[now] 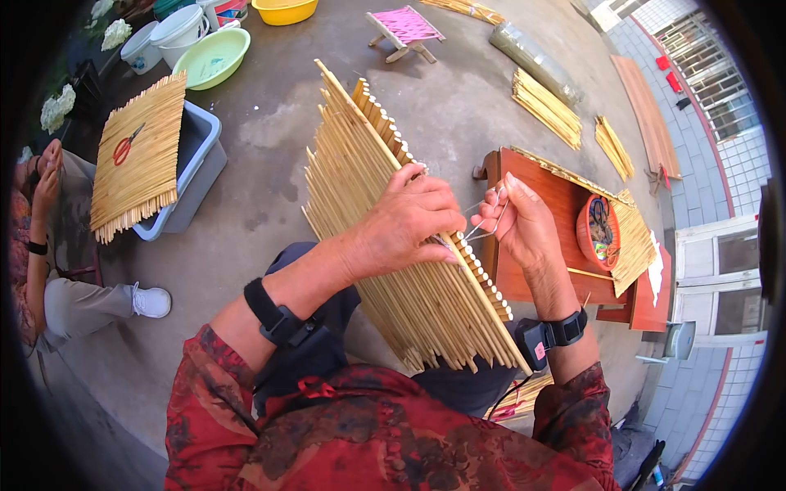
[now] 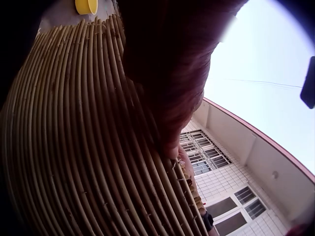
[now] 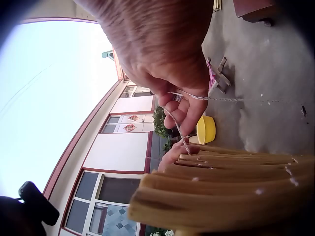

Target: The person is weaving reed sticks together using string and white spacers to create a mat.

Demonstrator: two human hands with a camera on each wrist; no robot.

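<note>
A mat of pale stalks [image 1: 385,270] lies slanted over the person's lap, its stalks side by side with cut ends along the right edge. The left hand [image 1: 409,217] grips that edge near the middle, fingers curled over the outermost stalk; in the left wrist view the same hand [image 2: 170,78] is dark above the stalks [image 2: 83,132]. Just right of the edge, the right hand [image 1: 520,221] pinches thin white string that runs to the stalks. In the right wrist view string [image 3: 182,132] passes from the right hand [image 3: 167,64] to the stalk ends [image 3: 216,182].
A red-brown table [image 1: 532,274] at the right bears an orange basket [image 1: 597,233] and another stalk mat. On the left, scissors [image 1: 127,147] lie on a mat over a grey-blue tub [image 1: 196,184], beside a seated person. A pink stool [image 1: 407,26] and stalk bundles [image 1: 547,110] stand farther off.
</note>
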